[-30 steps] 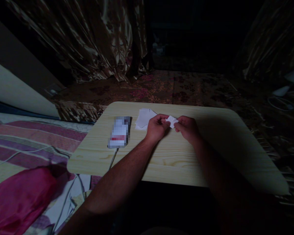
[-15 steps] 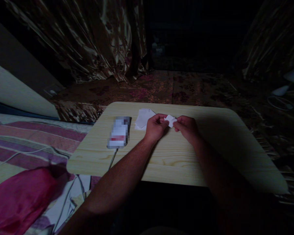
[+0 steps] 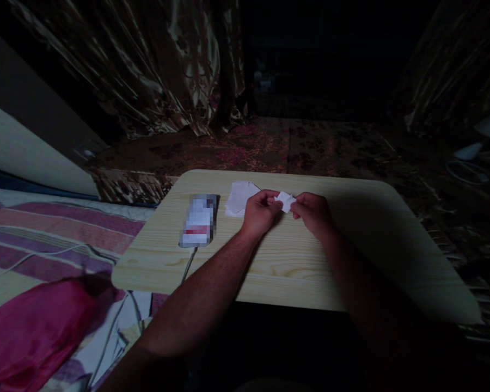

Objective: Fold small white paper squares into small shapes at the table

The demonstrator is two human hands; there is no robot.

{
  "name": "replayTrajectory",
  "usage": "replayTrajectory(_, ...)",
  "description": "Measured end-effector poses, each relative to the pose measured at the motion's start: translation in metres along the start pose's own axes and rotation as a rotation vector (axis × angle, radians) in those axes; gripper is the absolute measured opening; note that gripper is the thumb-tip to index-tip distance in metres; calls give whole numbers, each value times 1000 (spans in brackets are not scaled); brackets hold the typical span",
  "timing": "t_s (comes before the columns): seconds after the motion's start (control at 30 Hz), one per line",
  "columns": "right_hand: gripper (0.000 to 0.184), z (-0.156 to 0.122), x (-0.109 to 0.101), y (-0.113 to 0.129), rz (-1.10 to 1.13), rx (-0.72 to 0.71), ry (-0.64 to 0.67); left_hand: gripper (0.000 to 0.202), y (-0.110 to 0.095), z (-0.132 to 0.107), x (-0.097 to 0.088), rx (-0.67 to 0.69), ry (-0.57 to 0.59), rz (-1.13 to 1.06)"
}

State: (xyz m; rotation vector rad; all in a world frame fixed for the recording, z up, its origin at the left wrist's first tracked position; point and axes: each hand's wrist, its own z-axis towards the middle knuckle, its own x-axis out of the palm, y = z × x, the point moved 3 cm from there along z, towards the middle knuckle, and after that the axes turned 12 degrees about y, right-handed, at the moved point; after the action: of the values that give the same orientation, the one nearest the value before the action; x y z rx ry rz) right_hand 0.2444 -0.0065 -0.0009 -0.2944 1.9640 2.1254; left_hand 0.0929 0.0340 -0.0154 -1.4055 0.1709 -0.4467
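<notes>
A small folded piece of white paper [image 3: 285, 202] is pinched between my two hands, just above the wooden table [image 3: 286, 267]. My left hand [image 3: 261, 209] grips its left side with thumb and fingers. On the opposite side, my right hand [image 3: 312, 209] has the paper's edge between thumb and forefinger. Beside my left hand lies a stack of white paper sheets [image 3: 240, 197], partly covered by that hand. The exact folds of the held piece are too small to make out.
Left of the paper stack lies a blurred-out phone [image 3: 199, 220] with a cable [image 3: 188, 265] running off the table's near edge. A striped bed [image 3: 57, 234] with a pink-red bag [image 3: 36, 332] borders the table on the left. Patterned curtains [image 3: 179, 65] hang behind.
My right hand has shifted very slightly against the paper's edge. Both hands keep their hold, and everything else stays where it was.
</notes>
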Motion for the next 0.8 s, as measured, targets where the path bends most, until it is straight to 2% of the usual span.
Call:
replayTrajectory(0.5,10,1,-2,2,22,21,-55,21,4,0,2,-28,47,16)
replayTrajectory(0.63,16,2,-2,3,35,-17,-121,22,2,1,0,-23,-27,36)
replayTrajectory(0.73,17,-1,-5,5,-38,-64,-245,22,2,2,-4,-24,-95,73)
replayTrajectory(0.8,17,-2,-5,6,-96,-74,-257,20,3,2,-6,-14,-130,95)
